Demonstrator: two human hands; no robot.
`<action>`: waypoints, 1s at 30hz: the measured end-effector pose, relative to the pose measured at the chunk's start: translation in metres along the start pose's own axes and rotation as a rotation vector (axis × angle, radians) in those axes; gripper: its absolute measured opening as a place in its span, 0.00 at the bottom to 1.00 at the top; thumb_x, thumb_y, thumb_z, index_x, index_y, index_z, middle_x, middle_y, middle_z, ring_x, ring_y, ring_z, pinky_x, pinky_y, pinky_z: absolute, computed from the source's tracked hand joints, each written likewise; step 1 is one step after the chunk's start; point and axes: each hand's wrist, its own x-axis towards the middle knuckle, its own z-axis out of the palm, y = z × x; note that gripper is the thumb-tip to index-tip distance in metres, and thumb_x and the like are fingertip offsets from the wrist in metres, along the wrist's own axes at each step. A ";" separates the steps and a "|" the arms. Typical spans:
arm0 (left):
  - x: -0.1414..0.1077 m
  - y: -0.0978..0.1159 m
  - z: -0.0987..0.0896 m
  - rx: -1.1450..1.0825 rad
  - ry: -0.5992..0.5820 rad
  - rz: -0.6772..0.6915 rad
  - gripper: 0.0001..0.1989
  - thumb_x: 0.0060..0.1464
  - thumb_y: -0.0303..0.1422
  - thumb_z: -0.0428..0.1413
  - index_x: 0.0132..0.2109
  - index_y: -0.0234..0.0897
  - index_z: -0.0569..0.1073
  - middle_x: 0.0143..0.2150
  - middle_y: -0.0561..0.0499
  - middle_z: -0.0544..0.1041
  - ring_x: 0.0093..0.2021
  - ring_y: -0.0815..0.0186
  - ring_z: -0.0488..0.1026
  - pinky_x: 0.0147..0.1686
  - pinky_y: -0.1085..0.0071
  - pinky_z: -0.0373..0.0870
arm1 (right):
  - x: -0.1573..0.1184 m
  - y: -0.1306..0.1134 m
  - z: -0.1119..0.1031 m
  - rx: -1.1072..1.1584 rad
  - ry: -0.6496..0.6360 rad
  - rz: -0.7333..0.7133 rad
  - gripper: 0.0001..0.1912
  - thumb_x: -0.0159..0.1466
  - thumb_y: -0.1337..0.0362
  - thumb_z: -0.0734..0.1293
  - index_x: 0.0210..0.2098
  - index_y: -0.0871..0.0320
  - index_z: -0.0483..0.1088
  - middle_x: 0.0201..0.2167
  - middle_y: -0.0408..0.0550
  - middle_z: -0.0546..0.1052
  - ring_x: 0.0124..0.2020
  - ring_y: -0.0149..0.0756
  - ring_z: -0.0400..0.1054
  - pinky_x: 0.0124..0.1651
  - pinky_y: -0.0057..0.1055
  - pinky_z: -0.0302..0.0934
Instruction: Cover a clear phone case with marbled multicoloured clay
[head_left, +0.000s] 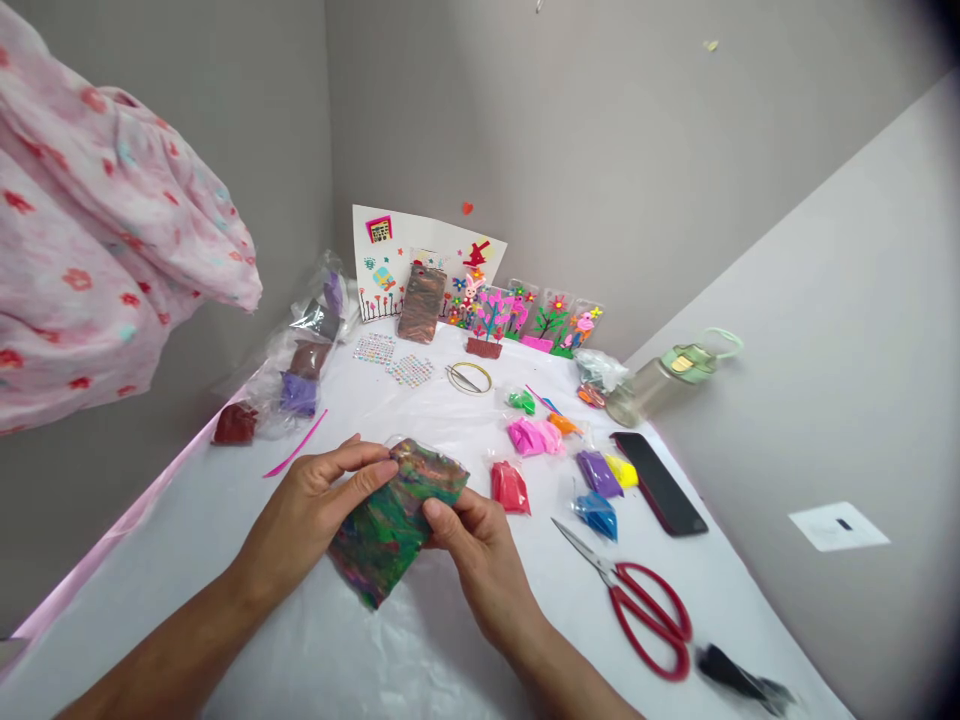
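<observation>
A flat rectangular piece (pixel 386 525), marbled in green, brown and purple with a glossy surface, is tilted above the white tabletop. My left hand (pixel 330 505) pinches its upper left edge between thumb and fingers. At its right edge my right hand (pixel 476 545) grips it, thumb on top and fingers underneath. A red clay packet (pixel 510 487) lies on the table just beyond my right hand. Parts of the fingers are hidden behind the piece.
Red-handled scissors (pixel 649 610), a black phone (pixel 660 483) and a bottle (pixel 667 375) are at the right. Clay packets (pixel 536 436) lie mid-table. Bagged clay (pixel 300 390) sits left; decorated panels (pixel 491 320) and a drawing (pixel 390 250) stand at the back. Pink fabric (pixel 112 220) hangs upper left.
</observation>
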 end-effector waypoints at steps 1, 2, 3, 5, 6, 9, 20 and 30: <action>0.000 0.000 0.000 -0.024 -0.028 -0.035 0.14 0.57 0.48 0.58 0.37 0.44 0.80 0.36 0.54 0.79 0.42 0.57 0.75 0.43 0.68 0.71 | 0.000 0.000 0.000 0.000 -0.001 -0.002 0.17 0.65 0.52 0.69 0.45 0.56 0.79 0.36 0.46 0.81 0.35 0.38 0.74 0.40 0.33 0.69; 0.000 0.000 0.000 -0.057 -0.065 -0.072 0.14 0.56 0.47 0.59 0.40 0.44 0.79 0.37 0.54 0.79 0.40 0.58 0.76 0.41 0.67 0.71 | 0.000 0.000 0.000 0.000 -0.002 -0.003 0.17 0.65 0.52 0.68 0.45 0.56 0.79 0.36 0.46 0.81 0.35 0.38 0.74 0.39 0.33 0.69; -0.001 0.000 0.000 -0.090 -0.101 -0.101 0.14 0.55 0.47 0.61 0.42 0.44 0.78 0.37 0.54 0.79 0.40 0.58 0.76 0.40 0.67 0.72 | 0.000 -0.001 0.000 0.000 -0.005 -0.003 0.17 0.65 0.52 0.68 0.45 0.56 0.79 0.36 0.46 0.81 0.35 0.38 0.74 0.39 0.33 0.69; -0.002 0.000 0.001 -0.128 -0.139 -0.117 0.15 0.53 0.45 0.63 0.43 0.44 0.77 0.38 0.54 0.79 0.39 0.58 0.76 0.39 0.68 0.73 | 0.000 -0.001 0.001 0.006 -0.015 -0.002 0.17 0.65 0.52 0.69 0.45 0.56 0.79 0.36 0.47 0.82 0.34 0.38 0.74 0.39 0.33 0.69; -0.003 0.000 0.001 -0.125 -0.137 -0.104 0.14 0.52 0.45 0.64 0.42 0.43 0.77 0.37 0.54 0.79 0.40 0.58 0.76 0.39 0.68 0.73 | 0.000 -0.002 0.002 0.008 -0.018 0.000 0.17 0.65 0.52 0.69 0.45 0.56 0.79 0.36 0.47 0.82 0.34 0.38 0.74 0.40 0.33 0.69; -0.004 0.002 0.003 -0.094 -0.097 -0.058 0.13 0.54 0.47 0.62 0.38 0.42 0.77 0.37 0.54 0.78 0.41 0.59 0.75 0.41 0.69 0.73 | -0.001 -0.002 0.004 0.009 -0.024 0.006 0.18 0.64 0.51 0.69 0.46 0.57 0.79 0.36 0.47 0.82 0.35 0.39 0.74 0.40 0.34 0.69; -0.001 0.003 -0.002 -0.203 -0.193 -0.097 0.14 0.60 0.47 0.57 0.43 0.44 0.79 0.36 0.55 0.78 0.39 0.61 0.74 0.45 0.67 0.70 | 0.000 0.000 0.000 -0.014 0.002 0.017 0.17 0.64 0.51 0.69 0.44 0.56 0.80 0.34 0.45 0.81 0.33 0.36 0.74 0.40 0.32 0.69; 0.000 0.000 -0.003 -0.063 -0.019 -0.002 0.13 0.58 0.48 0.59 0.35 0.45 0.78 0.33 0.57 0.77 0.41 0.61 0.72 0.41 0.71 0.65 | -0.001 0.001 -0.002 0.003 0.012 0.019 0.16 0.65 0.52 0.69 0.43 0.57 0.79 0.33 0.45 0.81 0.33 0.35 0.74 0.38 0.31 0.69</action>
